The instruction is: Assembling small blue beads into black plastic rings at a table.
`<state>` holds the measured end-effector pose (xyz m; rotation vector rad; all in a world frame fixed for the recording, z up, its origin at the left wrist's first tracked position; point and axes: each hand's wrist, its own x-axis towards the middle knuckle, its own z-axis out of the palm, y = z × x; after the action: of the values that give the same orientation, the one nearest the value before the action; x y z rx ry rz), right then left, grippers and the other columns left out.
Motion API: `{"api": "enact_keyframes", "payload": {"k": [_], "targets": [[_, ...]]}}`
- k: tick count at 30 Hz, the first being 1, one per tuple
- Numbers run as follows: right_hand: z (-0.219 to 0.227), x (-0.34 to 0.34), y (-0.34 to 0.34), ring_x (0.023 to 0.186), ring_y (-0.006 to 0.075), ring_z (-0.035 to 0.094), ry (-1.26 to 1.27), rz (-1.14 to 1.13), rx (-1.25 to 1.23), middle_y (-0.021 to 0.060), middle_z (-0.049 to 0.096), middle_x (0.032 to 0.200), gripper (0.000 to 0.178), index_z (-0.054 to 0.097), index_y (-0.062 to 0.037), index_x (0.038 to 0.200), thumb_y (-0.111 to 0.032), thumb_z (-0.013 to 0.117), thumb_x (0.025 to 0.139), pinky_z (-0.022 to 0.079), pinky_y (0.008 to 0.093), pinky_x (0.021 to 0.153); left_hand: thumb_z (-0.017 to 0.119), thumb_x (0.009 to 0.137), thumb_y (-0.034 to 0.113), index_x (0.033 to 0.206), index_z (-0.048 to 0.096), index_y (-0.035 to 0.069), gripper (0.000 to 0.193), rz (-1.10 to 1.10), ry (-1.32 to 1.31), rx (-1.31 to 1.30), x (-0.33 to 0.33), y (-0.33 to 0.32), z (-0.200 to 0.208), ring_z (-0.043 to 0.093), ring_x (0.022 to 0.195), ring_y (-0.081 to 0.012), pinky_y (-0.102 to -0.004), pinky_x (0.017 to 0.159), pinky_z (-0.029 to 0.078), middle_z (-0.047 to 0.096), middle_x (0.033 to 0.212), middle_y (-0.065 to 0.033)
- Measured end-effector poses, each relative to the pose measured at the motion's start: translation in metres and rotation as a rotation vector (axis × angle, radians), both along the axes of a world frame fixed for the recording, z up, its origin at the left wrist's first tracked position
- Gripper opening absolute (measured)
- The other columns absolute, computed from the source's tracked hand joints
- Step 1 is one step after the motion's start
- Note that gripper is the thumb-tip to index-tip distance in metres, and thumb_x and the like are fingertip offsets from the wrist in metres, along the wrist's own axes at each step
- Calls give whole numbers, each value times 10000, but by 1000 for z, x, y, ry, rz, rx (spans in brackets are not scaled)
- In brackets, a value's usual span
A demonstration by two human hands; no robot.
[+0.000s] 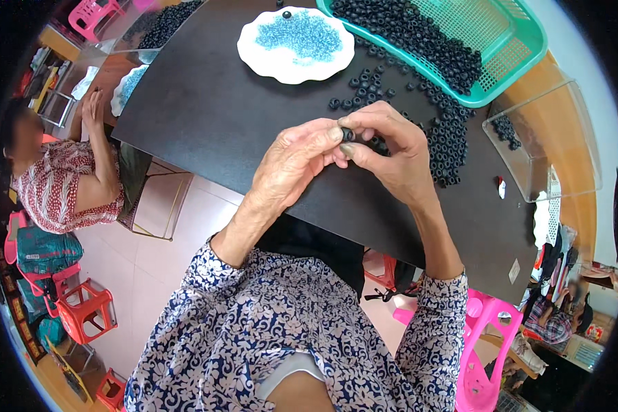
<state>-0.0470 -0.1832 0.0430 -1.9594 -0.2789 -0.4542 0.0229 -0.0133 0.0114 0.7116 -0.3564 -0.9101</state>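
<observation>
My left hand (296, 154) and my right hand (395, 144) meet over the near side of the dark table. Between their fingertips they pinch one small black ring-shaped piece (347, 134), both hands closed on it. Many like black ring-shaped pieces (446, 141) lie loose on the table beyond and to the right of my right hand. More of them fill part of a green plastic basket (529, 58) at the far right. A white scalloped plate (254, 58) holds small translucent blue bits (302, 40) and one black piece (286, 14).
A clear plastic box (566, 144) with some black pieces stands at the table's right edge. To the left, a person (69, 175) in a red patterned top sits at work. Red stools (86, 312) and a pink chair (484, 350) stand on the floor.
</observation>
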Motion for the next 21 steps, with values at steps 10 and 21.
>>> {"api": "enact_keyframes", "payload": {"k": [10, 21], "targets": [[3, -15, -70, 747, 28, 531, 170, -431, -100, -31, 628, 821, 120, 695, -3, 969, -50, 640, 873, 436, 191, 654, 611, 896, 115, 987, 679, -21, 176, 174, -520, 477, -5, 7, 5, 571, 714, -80, -232, 688, 474, 632, 739, -26], [7, 46, -87, 633, 30, 486, 258, -379, -305, -37, 595, 702, 150, 694, 6, 960, -103, 661, 861, 409, 212, 570, 606, 917, 77, 1013, 648, -49, 164, 121, -281, 362, -2, 10, 2, 584, 752, -90, -234, 718, 486, 637, 804, -36]]}}
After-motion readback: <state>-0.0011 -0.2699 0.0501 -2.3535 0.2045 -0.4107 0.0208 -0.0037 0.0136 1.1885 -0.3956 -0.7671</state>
